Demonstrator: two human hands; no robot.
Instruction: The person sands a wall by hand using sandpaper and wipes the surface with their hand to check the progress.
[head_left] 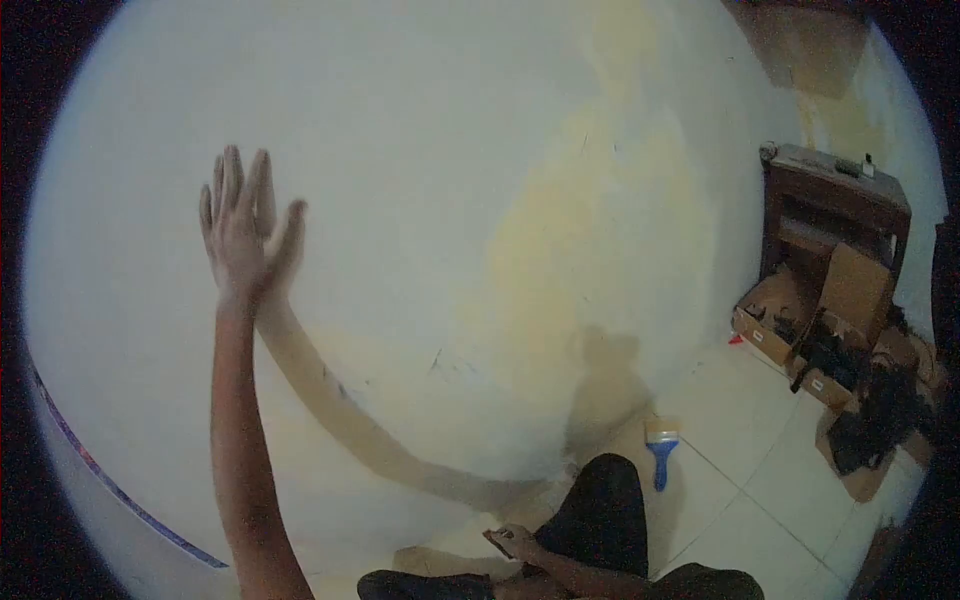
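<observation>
My left hand is raised at the left, its fingers stretched out and the palm laid against the wall. The wall is whitish with yellow patches and a few dark scuffs and cracks. Low down, by my bent knees, my right hand is closed around a small flat piece with a brownish edge; its exact kind is too small to make out. On the floor beyond my knee lies a wide paintbrush with a blue handle and pale bristles.
Cream floor tiles run along the wall's foot. To the right stands a dark wooden cabinet with small items on top. Before it are open cardboard boxes holding black items. A dark blue strip edges the wall at lower left.
</observation>
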